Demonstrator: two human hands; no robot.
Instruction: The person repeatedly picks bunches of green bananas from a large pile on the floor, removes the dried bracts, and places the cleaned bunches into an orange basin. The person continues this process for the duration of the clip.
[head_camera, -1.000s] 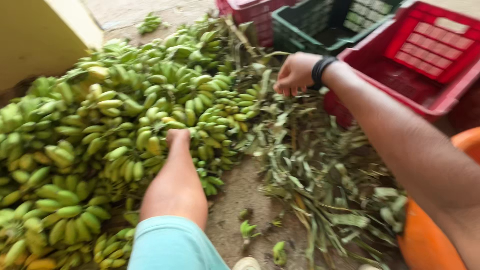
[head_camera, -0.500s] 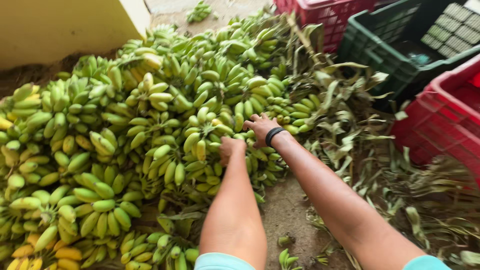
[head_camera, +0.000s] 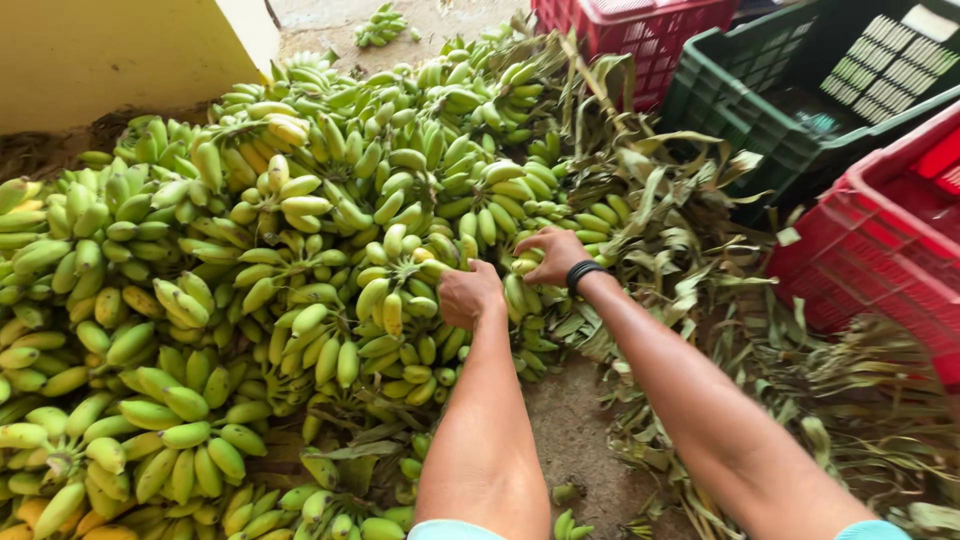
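Green bananas are heaped in a big pile on the ground, yellowing bunches at lower left. The left hand is closed on a bunch at the pile's near edge. The right hand, black band at the wrist, is curled over neighbouring bananas just beside it; whether these are gripped cannot be told. Dried leaves are strewn to the right. A green crate and two red crates are seen beyond.
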